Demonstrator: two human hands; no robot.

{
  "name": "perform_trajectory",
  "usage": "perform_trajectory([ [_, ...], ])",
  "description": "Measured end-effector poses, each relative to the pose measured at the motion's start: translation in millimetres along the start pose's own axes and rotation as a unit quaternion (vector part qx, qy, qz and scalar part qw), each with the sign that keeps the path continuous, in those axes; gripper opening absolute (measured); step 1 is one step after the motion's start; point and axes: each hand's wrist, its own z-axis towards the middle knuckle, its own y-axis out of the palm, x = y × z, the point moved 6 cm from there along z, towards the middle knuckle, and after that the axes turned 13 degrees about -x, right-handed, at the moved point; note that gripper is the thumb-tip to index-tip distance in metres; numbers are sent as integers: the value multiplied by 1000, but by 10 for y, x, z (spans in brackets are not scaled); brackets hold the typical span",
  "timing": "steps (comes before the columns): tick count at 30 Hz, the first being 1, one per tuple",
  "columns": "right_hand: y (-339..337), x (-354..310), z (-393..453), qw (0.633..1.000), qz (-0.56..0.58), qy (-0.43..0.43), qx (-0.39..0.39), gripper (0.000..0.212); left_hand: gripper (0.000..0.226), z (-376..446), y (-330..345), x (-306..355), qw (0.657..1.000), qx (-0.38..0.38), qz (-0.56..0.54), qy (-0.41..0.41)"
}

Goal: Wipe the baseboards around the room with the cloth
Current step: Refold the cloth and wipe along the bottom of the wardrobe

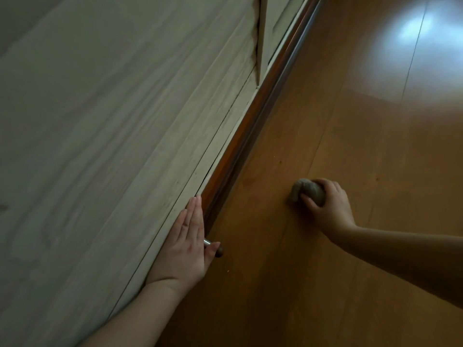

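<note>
- Wood floor meets the baseboard
- Our left hand lies flat, fingers straight, against the wall
- Our right hand clutches the balled cloth; soft and light, we judge

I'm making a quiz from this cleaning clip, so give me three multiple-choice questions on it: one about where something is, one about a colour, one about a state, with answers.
1. Where is the bunched grey cloth?
A. pressed on the baseboard
B. down on the orange-brown wooden floor, apart from the baseboard
C. draped over the door stopper

2. What colour is the narrow wooden baseboard?
A. reddish brown
B. white
C. black

3. How is the left hand?
A. clenched in a fist
B. gripping the cloth
C. flat, fingers straight, against the pale wood-grain wall panel

Answers: 1 B, the right hand grips the cloth out on the floor. 2 A, the strip under the panel is reddish brown. 3 C, its fingers lie straight along the panel's lower edge.
</note>
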Motion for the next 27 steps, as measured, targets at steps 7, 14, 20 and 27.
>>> perform_trajectory([
  [7,-403,572,-230,999,-43,7,28,57,78,-4,23,-1,1000,-6,7,2],
  [14,-244,819,-239,995,-88,4,51,78,83,-12,11,-7,1000,-9,16,-5],
  [20,-200,873,-214,993,-112,-6,41,76,82,344,-320,150,1000,14,8,-8],
  [27,-197,861,-209,991,-131,-4,34,74,71,1180,-471,206,993,-37,109,29],
])
